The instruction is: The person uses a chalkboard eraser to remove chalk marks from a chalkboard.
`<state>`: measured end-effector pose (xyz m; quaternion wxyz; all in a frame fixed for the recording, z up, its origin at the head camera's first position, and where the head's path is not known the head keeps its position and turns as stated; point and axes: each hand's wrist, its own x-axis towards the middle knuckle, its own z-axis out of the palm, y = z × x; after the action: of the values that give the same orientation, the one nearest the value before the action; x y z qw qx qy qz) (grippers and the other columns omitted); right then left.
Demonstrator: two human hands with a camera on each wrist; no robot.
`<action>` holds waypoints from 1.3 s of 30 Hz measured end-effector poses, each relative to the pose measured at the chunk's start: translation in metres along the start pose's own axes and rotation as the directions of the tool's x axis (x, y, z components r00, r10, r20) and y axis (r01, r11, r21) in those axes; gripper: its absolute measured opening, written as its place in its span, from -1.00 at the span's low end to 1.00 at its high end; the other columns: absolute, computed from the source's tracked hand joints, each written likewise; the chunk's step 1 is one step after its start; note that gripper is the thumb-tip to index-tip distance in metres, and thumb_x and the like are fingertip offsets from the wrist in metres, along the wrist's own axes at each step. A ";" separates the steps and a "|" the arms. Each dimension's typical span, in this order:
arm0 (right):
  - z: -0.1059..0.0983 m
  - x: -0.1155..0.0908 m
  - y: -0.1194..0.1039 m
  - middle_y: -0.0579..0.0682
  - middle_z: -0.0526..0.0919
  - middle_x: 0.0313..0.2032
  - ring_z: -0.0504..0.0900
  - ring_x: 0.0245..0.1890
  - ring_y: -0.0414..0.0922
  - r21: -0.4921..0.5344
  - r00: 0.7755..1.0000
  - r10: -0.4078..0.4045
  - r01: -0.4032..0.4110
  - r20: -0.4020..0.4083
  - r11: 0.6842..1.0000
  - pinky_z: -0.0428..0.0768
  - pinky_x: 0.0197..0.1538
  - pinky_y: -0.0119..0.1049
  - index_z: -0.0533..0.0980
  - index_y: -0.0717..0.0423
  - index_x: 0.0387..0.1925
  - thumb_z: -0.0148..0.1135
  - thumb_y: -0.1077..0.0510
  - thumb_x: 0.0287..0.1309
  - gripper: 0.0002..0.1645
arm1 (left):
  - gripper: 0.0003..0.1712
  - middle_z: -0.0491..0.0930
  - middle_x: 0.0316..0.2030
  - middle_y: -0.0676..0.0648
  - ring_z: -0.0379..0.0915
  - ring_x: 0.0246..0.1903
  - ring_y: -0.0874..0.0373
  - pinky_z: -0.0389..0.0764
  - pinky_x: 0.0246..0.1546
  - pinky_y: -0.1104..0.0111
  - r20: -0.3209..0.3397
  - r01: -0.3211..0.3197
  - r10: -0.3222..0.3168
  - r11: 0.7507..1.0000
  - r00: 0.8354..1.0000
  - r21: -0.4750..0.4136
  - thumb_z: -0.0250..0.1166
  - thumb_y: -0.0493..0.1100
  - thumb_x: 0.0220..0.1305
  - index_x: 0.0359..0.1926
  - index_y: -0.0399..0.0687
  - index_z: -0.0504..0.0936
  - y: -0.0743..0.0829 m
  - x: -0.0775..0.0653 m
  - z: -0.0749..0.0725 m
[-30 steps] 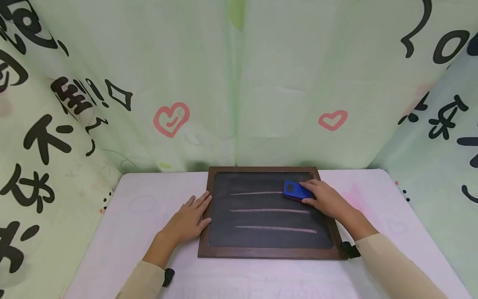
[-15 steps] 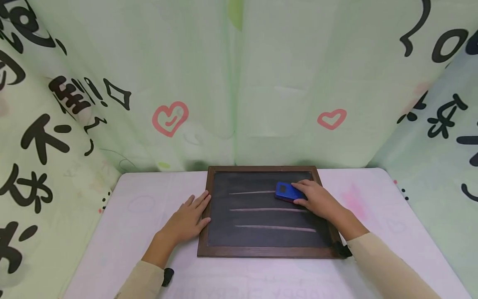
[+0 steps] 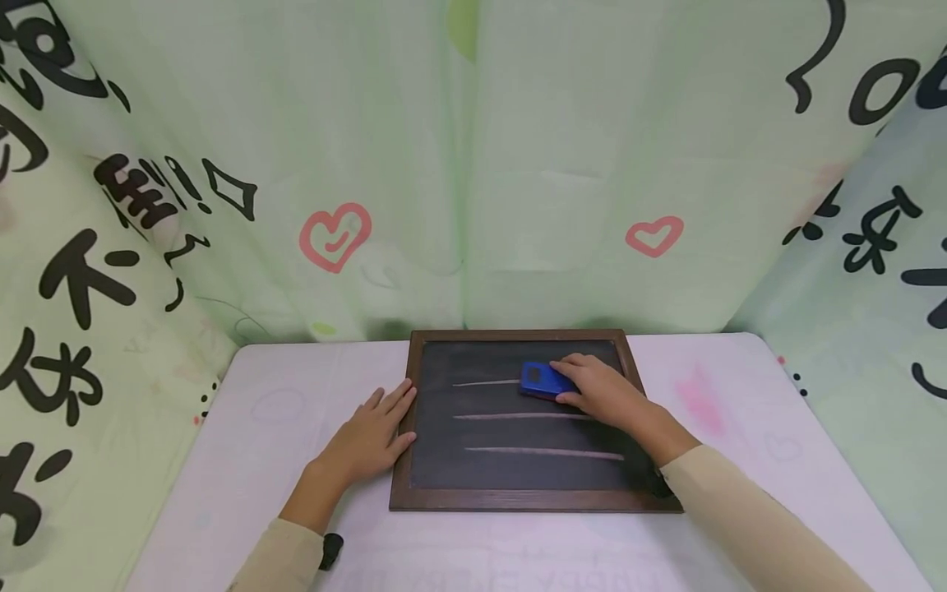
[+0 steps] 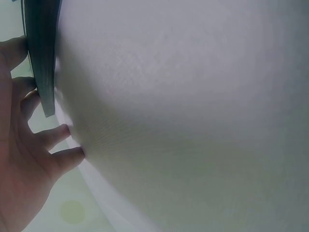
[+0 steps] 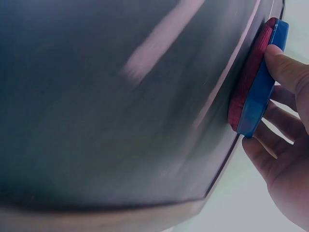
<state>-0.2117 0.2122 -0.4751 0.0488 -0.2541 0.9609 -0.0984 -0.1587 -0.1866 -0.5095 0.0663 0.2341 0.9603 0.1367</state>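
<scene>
A small blackboard (image 3: 510,475) in a brown wooden frame lies on the table. Three roughly parallel pale pink chalk lines run across it; the top one (image 3: 484,383) stops at the blackboard eraser. My right hand (image 3: 610,399) grips that blue blackboard eraser (image 3: 540,381), thumb on one side and fingers on the other. In the right wrist view, its red felt pad (image 5: 248,79) faces the board surface. Fingers fairly straight, my left hand (image 3: 366,440) rests against the frame's left edge. The left wrist view has its fingertips at the frame's side (image 4: 43,58) and the table.
Under the board is a white table (image 3: 296,395) with faint pink marks. Pale green curtains (image 3: 547,148) with dark characters and red hearts hang behind and at both sides. A black wrist device (image 3: 331,551) sits at the left cuff.
My right hand has slid the eraser leftward along the top chalk line, and that line is now shorter at its right end. The left hand stays on the frame.
</scene>
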 end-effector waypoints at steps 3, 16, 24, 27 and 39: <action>0.002 0.008 -0.007 0.29 0.57 0.25 0.56 0.27 0.24 0.001 1.000 -0.012 0.012 0.013 1.000 0.55 0.31 0.15 0.45 0.32 0.38 0.38 -0.01 0.34 -0.27 | -0.21 0.08 0.63 -0.11 0.11 0.50 -0.44 0.36 0.34 -0.33 -0.007 -0.006 0.006 1.000 1.000 0.002 0.11 0.11 0.56 0.62 -0.12 0.15 0.000 0.000 0.000; 0.009 0.041 -0.038 0.25 0.57 0.27 0.57 0.27 0.18 0.000 0.996 -0.069 0.069 0.055 0.998 0.56 0.32 0.09 0.43 0.27 0.41 0.35 -0.05 0.37 -0.26 | -0.20 0.04 0.64 -0.09 0.08 0.52 -0.42 0.34 0.35 -0.33 -0.001 -0.004 0.004 1.000 1.000 0.008 0.08 0.13 0.58 0.63 -0.10 0.11 -0.002 0.000 0.004; 0.012 0.057 -0.057 0.23 0.54 0.31 0.56 0.29 0.15 -0.002 0.992 -0.081 0.082 0.095 0.997 0.55 0.34 0.06 0.40 0.24 0.45 0.29 -0.08 0.41 -0.25 | -0.20 0.02 0.64 -0.07 0.07 0.53 -0.41 0.33 0.37 -0.33 0.004 0.003 -0.003 1.000 1.000 0.007 0.07 0.15 0.58 0.64 -0.09 0.10 -0.003 0.001 0.004; 0.012 0.065 -0.065 0.22 0.52 0.33 0.55 0.30 0.15 -0.004 0.990 -0.078 0.079 0.118 0.997 0.54 0.35 0.06 0.38 0.22 0.47 0.27 -0.09 0.43 -0.25 | -0.20 0.02 0.64 -0.07 0.07 0.53 -0.41 0.33 0.36 -0.33 0.001 0.002 -0.002 1.000 1.000 0.013 0.07 0.15 0.58 0.64 -0.09 0.10 -0.003 0.001 0.005; 0.017 0.087 -0.098 0.20 0.50 0.36 0.52 0.34 0.14 -0.035 0.983 -0.117 0.123 0.145 0.992 0.53 0.37 0.00 0.37 0.19 0.48 0.25 -0.11 0.44 -0.24 | -0.19 -0.01 0.65 -0.06 0.03 0.55 -0.38 0.27 0.41 -0.32 0.025 0.027 -0.027 1.000 0.999 -0.001 0.07 0.14 0.58 0.64 -0.10 0.07 -0.001 0.001 0.002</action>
<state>-0.2375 0.0832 -0.4750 0.1056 -0.3189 0.9399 -0.0618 -0.1594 -0.1862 -0.5119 0.0806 0.2227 0.9624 0.1333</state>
